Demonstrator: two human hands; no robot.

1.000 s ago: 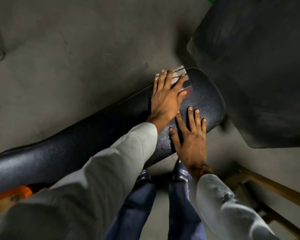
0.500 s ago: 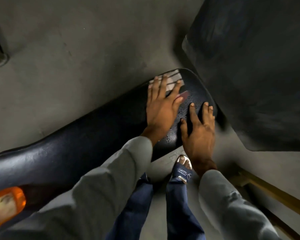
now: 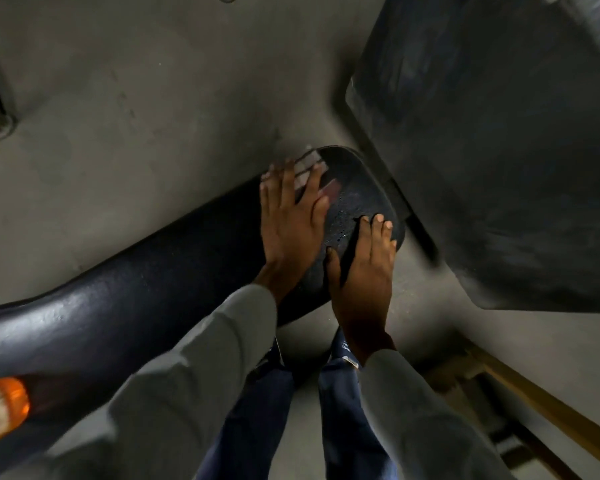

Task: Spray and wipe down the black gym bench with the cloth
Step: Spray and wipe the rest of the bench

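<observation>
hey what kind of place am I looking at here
Probably a gym floor: a long black padded bench on bare concrete, with a dark rubber mat beside it.

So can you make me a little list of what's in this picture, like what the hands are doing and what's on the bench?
bench: black gym bench, long padded top, water drops near its rounded end
cloth: striped cloth lying flat at that end, mostly under the left hand
left hand: left hand, fingers straight, pressing on the cloth
right hand: right hand, fingers straight, resting on the bench edge, holding nothing
bottle: orange bottle at the lower left, blurred
floor: grey floor
</observation>
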